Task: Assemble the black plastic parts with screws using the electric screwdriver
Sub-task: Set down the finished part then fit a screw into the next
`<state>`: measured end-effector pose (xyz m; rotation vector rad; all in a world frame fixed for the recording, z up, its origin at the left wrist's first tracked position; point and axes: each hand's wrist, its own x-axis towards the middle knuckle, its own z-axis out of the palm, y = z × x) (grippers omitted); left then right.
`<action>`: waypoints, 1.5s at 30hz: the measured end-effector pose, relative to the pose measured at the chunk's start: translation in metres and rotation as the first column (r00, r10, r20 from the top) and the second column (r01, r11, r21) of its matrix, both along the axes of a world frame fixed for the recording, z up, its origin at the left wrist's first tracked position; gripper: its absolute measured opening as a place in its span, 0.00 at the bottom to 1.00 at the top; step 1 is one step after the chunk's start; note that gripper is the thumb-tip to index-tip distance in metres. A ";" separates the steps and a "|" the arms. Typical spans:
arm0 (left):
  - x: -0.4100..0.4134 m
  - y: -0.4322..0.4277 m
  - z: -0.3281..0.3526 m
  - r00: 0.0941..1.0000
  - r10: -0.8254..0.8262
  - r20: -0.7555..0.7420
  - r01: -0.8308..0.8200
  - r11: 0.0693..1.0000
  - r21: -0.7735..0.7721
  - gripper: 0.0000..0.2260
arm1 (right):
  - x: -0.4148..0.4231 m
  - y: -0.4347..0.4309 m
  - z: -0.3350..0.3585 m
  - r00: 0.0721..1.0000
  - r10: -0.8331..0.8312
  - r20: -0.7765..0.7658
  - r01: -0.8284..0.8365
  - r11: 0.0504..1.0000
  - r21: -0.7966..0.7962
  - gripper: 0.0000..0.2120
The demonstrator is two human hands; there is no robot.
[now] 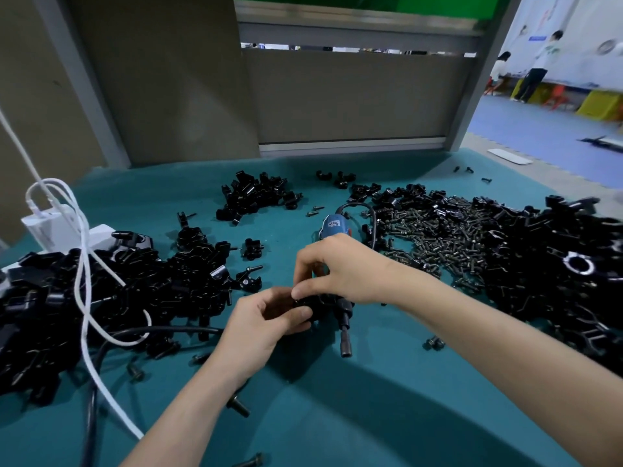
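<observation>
Small black plastic part [312,306] held between my two hands, over the middle of the teal table mat [371,399]. Left hand [259,318] curls round it; right hand [340,267] pinches its top edge. Blue-bodied electric screwdriver [333,225] lies under the right hand. Heap of dark metal screws [438,237] to the right.

Centre: both hands, left hand [259,318] and right hand [340,267], close on one held part [312,303]; the screwdriver [333,227] runs under the right hand, bit toward the lower frame.
Left: parts pile [101,298] under a looped white cable [84,281]; a black cable [161,332] runs out of it.
Right: screw heap [438,241], then a second pile [556,264], to the frame edge.
Upper middle: small pile [256,197]; bare mat [371,416] around it, with a few strays.
Lower middle: open mat between the forearms; one bolt [238,406] beside the left wrist.
</observation>
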<state>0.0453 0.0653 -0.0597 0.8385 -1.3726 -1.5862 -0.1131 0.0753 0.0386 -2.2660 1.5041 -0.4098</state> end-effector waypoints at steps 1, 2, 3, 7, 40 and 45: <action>0.000 0.000 0.000 1.000 -0.007 0.007 0.007 1.000 -0.009 0.10 | -0.001 0.000 -0.002 1.000 -0.006 0.024 0.006 1.000 0.000 0.07; 0.000 0.001 0.001 1.000 -0.013 0.011 0.013 1.000 -0.017 0.09 | -0.002 0.001 -0.004 0.999 -0.013 0.045 0.014 1.000 -0.005 0.07; 0.000 0.001 0.001 1.000 -0.016 0.013 0.016 1.000 -0.021 0.09 | -0.003 0.002 -0.005 0.998 -0.018 0.061 0.019 1.000 -0.012 0.08; -0.001 0.002 0.001 1.000 -0.016 0.008 0.016 1.000 -0.020 0.09 | -0.001 0.003 -0.014 0.999 -0.009 0.046 0.013 0.997 -0.076 0.12; -0.001 0.003 0.003 1.000 -0.003 -0.008 0.003 1.000 0.009 0.09 | -0.043 0.009 -0.024 0.684 -0.339 0.645 0.238 0.941 0.242 0.07; -0.001 0.004 0.004 0.999 -0.015 -0.040 0.016 1.000 0.022 0.08 | -0.024 0.013 -0.031 0.837 -0.303 0.455 0.290 0.952 0.099 0.05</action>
